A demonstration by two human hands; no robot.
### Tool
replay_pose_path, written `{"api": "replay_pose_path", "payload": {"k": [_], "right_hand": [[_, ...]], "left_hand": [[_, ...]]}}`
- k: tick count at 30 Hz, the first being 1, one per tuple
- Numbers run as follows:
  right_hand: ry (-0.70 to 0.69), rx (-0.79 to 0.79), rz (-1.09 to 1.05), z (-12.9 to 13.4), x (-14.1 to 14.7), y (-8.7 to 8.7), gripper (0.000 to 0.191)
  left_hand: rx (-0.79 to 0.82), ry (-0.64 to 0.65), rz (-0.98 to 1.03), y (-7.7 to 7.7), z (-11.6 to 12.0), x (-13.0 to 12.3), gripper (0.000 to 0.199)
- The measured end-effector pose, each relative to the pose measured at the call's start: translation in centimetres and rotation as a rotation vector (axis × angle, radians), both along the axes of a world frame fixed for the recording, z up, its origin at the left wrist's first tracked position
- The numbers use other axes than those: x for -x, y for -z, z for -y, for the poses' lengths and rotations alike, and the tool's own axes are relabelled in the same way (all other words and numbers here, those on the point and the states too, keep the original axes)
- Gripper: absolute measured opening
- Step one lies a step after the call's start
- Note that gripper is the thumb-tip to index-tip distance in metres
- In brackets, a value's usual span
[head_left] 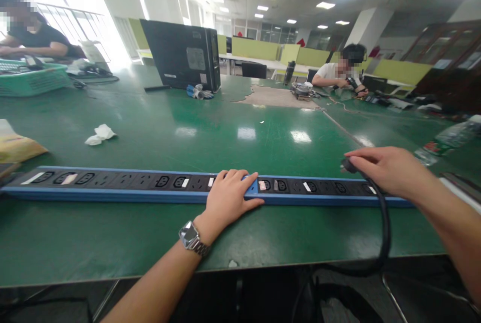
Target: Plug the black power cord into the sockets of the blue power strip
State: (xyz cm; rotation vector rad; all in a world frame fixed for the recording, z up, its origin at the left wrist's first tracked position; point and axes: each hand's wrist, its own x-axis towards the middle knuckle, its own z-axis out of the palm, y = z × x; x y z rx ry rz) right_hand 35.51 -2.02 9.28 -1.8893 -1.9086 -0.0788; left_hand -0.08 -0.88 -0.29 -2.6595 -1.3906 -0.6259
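A long blue and black power strip (139,183) lies flat across the table, with rows of sockets and small white stickers along its top. My left hand (232,195), a watch (190,236) on its wrist, grips the strip near its middle, fingers over the far side and thumb at the near edge. Above the strip's right part, my right hand (387,165) pinches the black plug (349,165) of a thick power cord (386,228). The plug is apart from the sockets. From it the cord hangs down past the table's front edge.
On the green table (161,243) are a computer tower (180,55), gloves (199,92), crumpled tissue (101,134) and a plastic bottle (451,137). A green basket (33,80) stands at the left. One person (41,37) sits far left, another (330,75) far right.
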Motion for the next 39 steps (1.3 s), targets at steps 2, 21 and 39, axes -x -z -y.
{"api": "replay_pose_path", "payload": {"k": [2, 21, 39], "right_hand": [[-0.003, 0.060, 0.027, 0.0, -3.9, 1.0, 0.021], [0.011, -0.026, 0.092, 0.9, -2.8, 3.6, 0.026], [-0.193, -0.324, -0.449, 3.2, 11.5, 11.3, 0.017]], "left_hand": [[-0.013, 0.000, -0.014, 0.0, -0.1, 0.0, 0.063], [0.054, 0.076, 0.184, -0.5, 0.8, -1.2, 0.066], [0.038, -0.217, 0.430, -0.4, 1.2, 11.4, 0.037]]}}
